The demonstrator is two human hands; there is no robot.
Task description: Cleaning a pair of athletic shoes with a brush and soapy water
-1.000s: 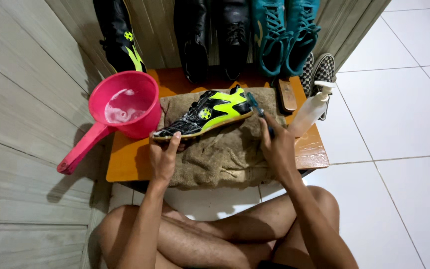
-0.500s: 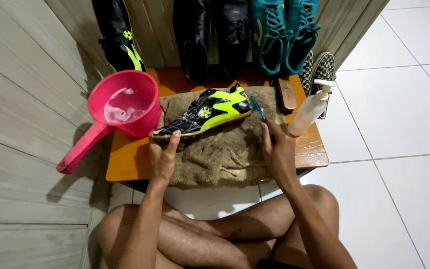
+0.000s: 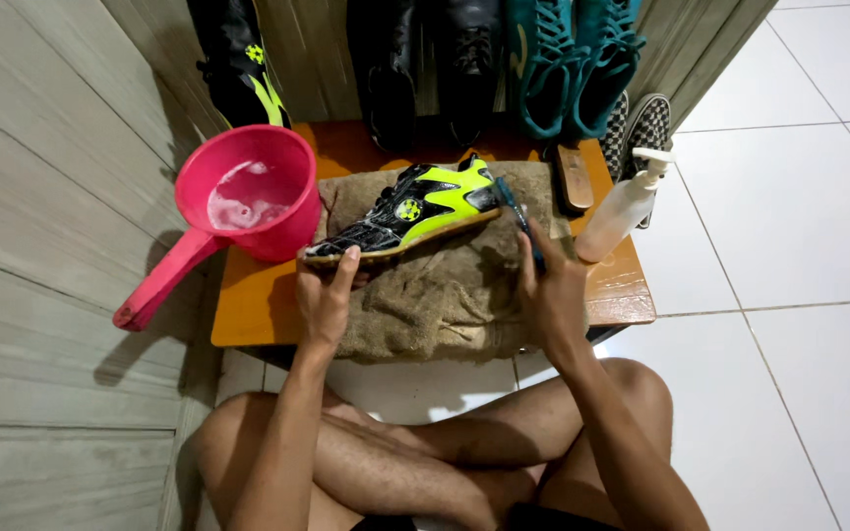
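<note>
Shoe (image 3: 407, 210) lies on towel (image 3: 435, 285) on low table (image 3: 258, 305), long axis toe lower-left, heel upper-right. Left hand (image 3: 325, 295) fingers curled, pinching toe. Right hand (image 3: 551, 290) closed round brush (image 3: 516, 211), bristle end touching heel.

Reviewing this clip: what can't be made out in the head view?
- Tool in the right hand: only a blue handle shows; its head is hidden behind the shoe.
- Shoes along the wall: cut off by the top edge.
- Pink scoop: foam hides the liquid's depth.
</note>
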